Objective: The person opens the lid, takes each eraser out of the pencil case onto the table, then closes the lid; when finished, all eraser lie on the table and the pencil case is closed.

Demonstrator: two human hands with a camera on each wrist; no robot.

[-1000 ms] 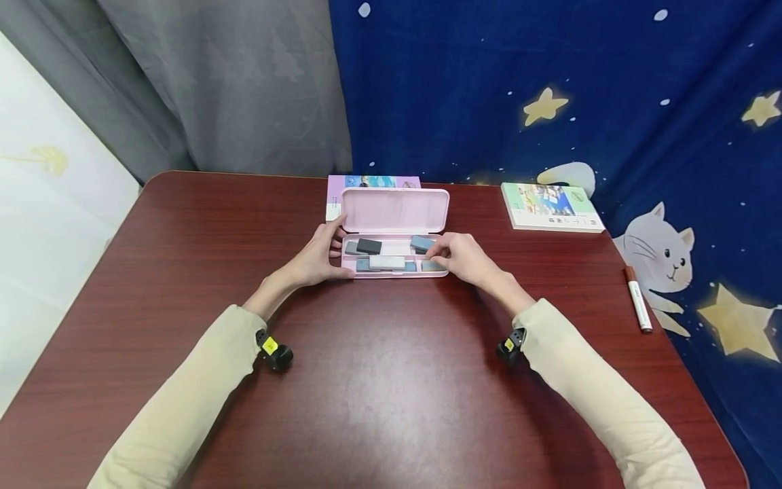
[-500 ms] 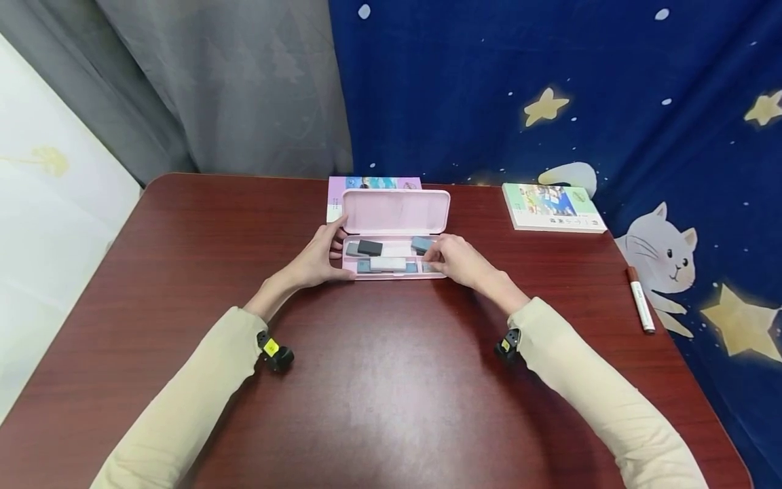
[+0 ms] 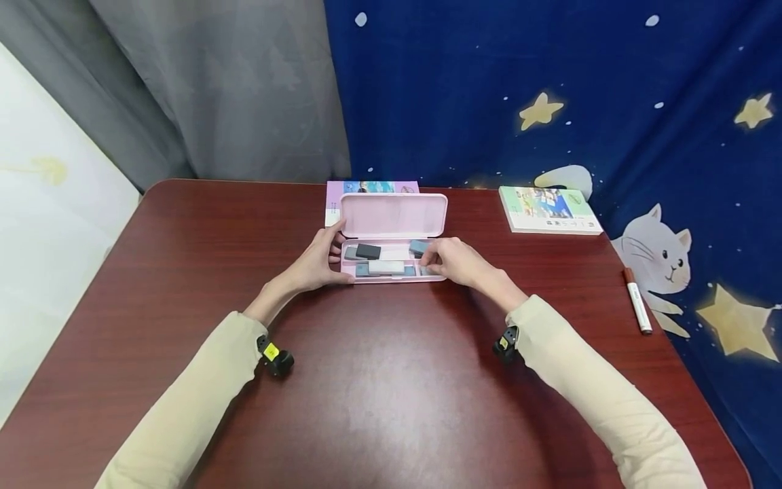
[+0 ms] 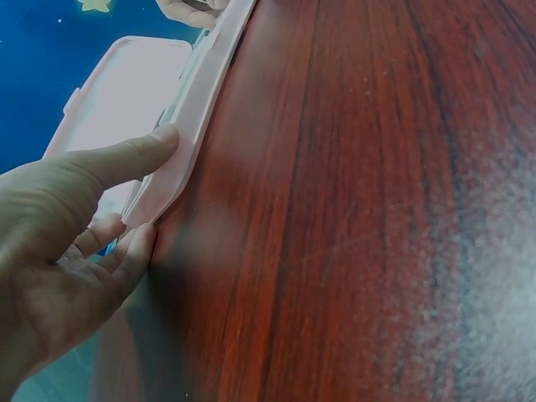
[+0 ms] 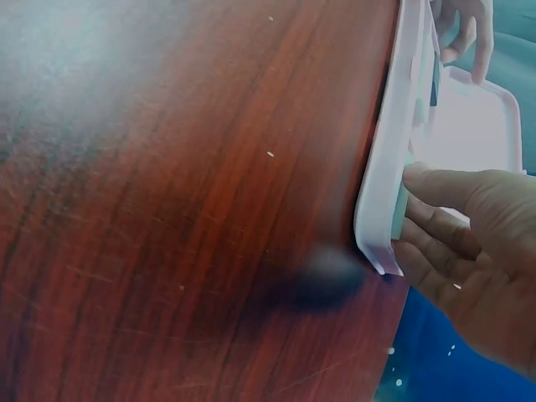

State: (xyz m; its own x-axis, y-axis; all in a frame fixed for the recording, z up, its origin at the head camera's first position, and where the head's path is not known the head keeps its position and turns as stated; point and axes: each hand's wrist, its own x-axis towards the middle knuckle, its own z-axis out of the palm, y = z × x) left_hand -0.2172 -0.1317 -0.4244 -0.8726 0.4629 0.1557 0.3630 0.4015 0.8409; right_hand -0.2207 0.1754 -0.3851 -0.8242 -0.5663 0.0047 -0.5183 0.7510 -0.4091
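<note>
Both busy: L hand point(image 3: 316, 259) grips pink case point(image 3: 394, 216), R hand point(image 3: 461, 261) pinches green block point(image 5: 400, 209) (green bk point(image 3: 550, 210) text illegible).

The sleeved left forearm point(image 3: 189, 394) and right forearm point(image 3: 595, 384) extend over the tabletop point(image 3: 391, 407) toward its far edge. The left hand point(image 3: 318, 259) has the thumb spread away from the fingers point(image 4: 131, 255); the right hand point(image 3: 457, 261) bends its fingers into a pinch.

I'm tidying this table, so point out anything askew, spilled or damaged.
Nothing looks spilled or damaged. Slightly odd: the marker lies at the right edge of the table, where it might roll off, and in the pink case the dark block overlaps a grey block.
</note>
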